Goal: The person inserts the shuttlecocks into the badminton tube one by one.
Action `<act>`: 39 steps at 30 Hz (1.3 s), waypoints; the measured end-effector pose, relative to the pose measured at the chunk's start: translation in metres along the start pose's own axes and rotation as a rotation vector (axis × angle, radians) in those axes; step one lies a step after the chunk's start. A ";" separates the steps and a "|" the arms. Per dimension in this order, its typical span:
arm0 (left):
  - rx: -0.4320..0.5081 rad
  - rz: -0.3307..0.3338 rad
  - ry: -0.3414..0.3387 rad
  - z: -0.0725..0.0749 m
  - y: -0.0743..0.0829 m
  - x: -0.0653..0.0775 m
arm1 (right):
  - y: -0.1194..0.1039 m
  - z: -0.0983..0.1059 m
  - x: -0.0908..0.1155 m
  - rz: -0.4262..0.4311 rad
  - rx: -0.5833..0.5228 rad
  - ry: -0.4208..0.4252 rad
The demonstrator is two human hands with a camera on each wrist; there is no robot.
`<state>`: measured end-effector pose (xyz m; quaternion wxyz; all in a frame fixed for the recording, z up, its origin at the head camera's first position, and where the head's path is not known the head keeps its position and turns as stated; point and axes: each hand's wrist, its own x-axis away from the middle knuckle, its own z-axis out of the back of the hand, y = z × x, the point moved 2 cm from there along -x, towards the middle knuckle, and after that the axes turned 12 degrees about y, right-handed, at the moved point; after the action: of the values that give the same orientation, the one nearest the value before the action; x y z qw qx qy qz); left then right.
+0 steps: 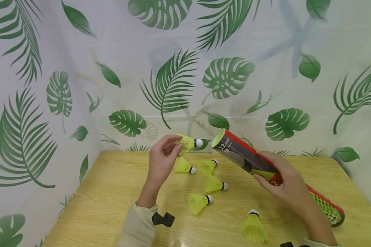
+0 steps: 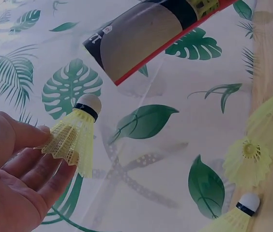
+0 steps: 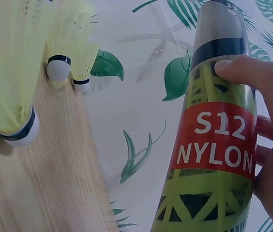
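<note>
My left hand [image 1: 164,157] pinches a yellow shuttlecock [image 2: 73,133] by its skirt, thumb on one side and fingers on the other. Its white cork points right, toward the mouth of a shuttlecock tube [image 1: 235,151], a short gap away. My right hand [image 1: 289,185] grips that tube around its middle, tilted with the mouth raised to the left. In the right wrist view a red band on the tube [image 3: 214,140] reads S12 NYLON, and yellow mesh skirts show through its clear wall. The left hand's palm faces its wrist camera.
Several loose yellow shuttlecocks lie on the wooden table [image 1: 111,192], mostly below and right of the left hand. One shuttlecock [image 1: 254,226] lies apart near the front, cork pointing away. A leaf-patterned cloth [image 1: 179,113] hangs behind the table.
</note>
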<state>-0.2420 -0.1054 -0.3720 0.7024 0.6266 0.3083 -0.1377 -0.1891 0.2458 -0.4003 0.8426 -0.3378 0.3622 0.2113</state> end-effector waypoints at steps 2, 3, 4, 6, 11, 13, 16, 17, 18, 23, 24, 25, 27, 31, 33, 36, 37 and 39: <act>0.006 -0.016 -0.012 -0.005 0.004 -0.004 | 0.000 0.000 0.000 0.001 0.005 -0.003; 0.009 -0.024 -0.019 -0.007 0.006 -0.005 | 0.000 0.000 0.000 0.001 0.004 -0.005; 0.008 -0.030 -0.025 -0.010 0.008 -0.007 | -0.001 0.000 0.000 -0.001 0.002 -0.007; 0.000 -0.042 -0.040 -0.016 0.012 -0.010 | -0.001 0.000 0.000 -0.002 0.001 -0.008; -0.012 -0.071 -0.073 -0.030 0.019 -0.018 | 0.000 0.000 0.000 0.014 0.010 0.001; -0.020 -0.080 -0.082 -0.034 0.021 -0.019 | 0.001 0.000 0.000 0.021 0.009 0.001; -0.036 -0.088 -0.096 -0.041 0.022 -0.021 | 0.002 -0.001 0.000 0.024 0.010 -0.006; -0.040 -0.090 -0.101 -0.043 0.023 -0.021 | 0.002 -0.001 0.000 0.023 0.011 -0.009; -0.045 -0.089 -0.107 -0.045 0.023 -0.021 | 0.002 -0.002 0.000 0.021 0.011 -0.012; -0.051 -0.100 -0.133 -0.053 0.026 -0.021 | 0.001 -0.002 0.000 0.011 0.013 -0.018; -0.050 -0.100 -0.138 -0.054 0.026 -0.020 | 0.001 -0.002 0.000 0.010 0.012 -0.018; -0.048 -0.100 -0.142 -0.055 0.027 -0.020 | 0.001 -0.002 0.000 0.011 0.012 -0.017; -0.042 -0.098 -0.154 -0.058 0.027 -0.019 | 0.001 -0.002 0.001 0.014 0.009 -0.017; -0.019 -0.101 -0.175 -0.064 0.027 -0.018 | 0.001 -0.003 0.001 0.028 0.011 -0.018; -0.010 -0.103 -0.183 -0.067 0.028 -0.017 | 0.001 -0.003 0.001 0.031 0.010 -0.019; -0.008 -0.099 -0.198 -0.071 0.028 -0.015 | 0.001 -0.002 0.001 0.029 0.008 -0.017; -0.009 -0.095 -0.204 -0.071 0.028 -0.014 | 0.000 -0.002 0.001 0.027 0.008 -0.017; -0.011 -0.086 -0.210 -0.072 0.028 -0.012 | 0.000 -0.003 0.001 0.023 0.007 -0.021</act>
<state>-0.2541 -0.0331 -0.3439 0.7277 0.5911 0.2603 -0.2309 -0.1901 0.2440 -0.4022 0.8449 -0.3286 0.3581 0.2234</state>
